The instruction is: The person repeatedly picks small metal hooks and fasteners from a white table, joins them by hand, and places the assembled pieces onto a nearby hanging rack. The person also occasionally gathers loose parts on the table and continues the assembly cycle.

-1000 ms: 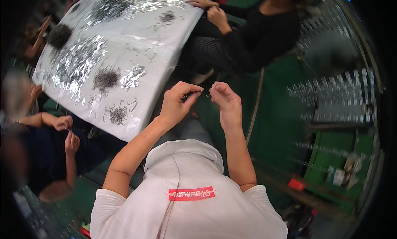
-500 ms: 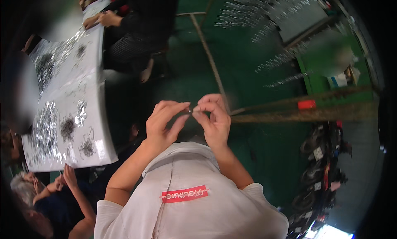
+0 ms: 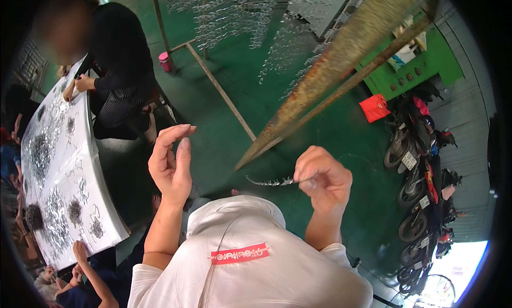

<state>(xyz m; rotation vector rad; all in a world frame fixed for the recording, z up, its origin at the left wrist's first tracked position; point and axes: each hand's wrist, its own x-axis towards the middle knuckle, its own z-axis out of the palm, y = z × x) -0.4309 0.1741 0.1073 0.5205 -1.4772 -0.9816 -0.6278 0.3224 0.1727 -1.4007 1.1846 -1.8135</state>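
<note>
My right hand point(image 3: 324, 181) is closed in a pinch on a thin silvery strand point(image 3: 273, 183) with small jagged pieces along it. The strand's free end sticks out to the left and curves slightly upward over the green floor. Apart from it, my left hand point(image 3: 172, 167) is raised with fingers half bent. Its thumb and forefinger tips stand a little apart, and nothing shows between them.
A rusty metal beam point(image 3: 320, 76) slants in front of me toward upper right. At left, people sit around a white table point(image 3: 109, 223) scattered with small silvery pieces. Strands of clear links point(image 3: 229, 15) hang at the back. Motorcycles point(image 3: 413, 201) line the right wall.
My hands were close together, fingertips nearly meeting. Now they are well apart, and the strand shows in the right hand. The view has shifted too, bringing the rusty beam nearer.
</note>
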